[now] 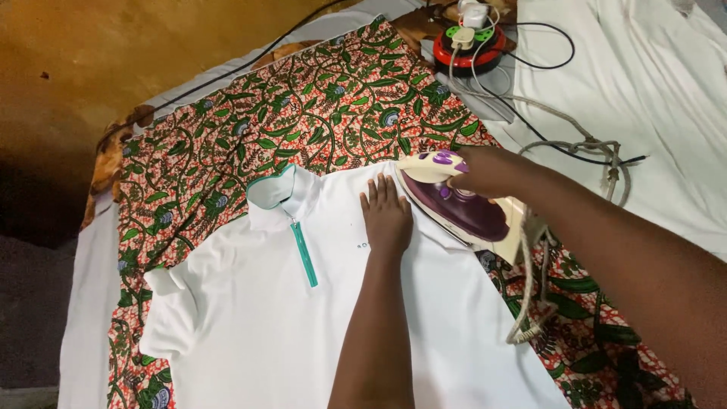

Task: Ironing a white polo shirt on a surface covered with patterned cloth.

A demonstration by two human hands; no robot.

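A white polo shirt (257,318) with a teal placket and collar trim lies flat, front up, on a patterned cloth. My left hand (386,216) presses flat on the shirt's chest, fingers together, just left of the iron. My right hand (485,170) grips the handle of a purple and cream iron (462,208), which rests on the shirt's right shoulder area. The iron's cord (530,295) hangs down beside my right forearm.
The red, green and white leaf-print cloth (318,106) covers the work surface. A red and green extension reel (468,44) with plugs sits at the far edge, cables trailing right. White sheeting (651,98) lies at the right. An ochre wall (91,60) stands on the left.
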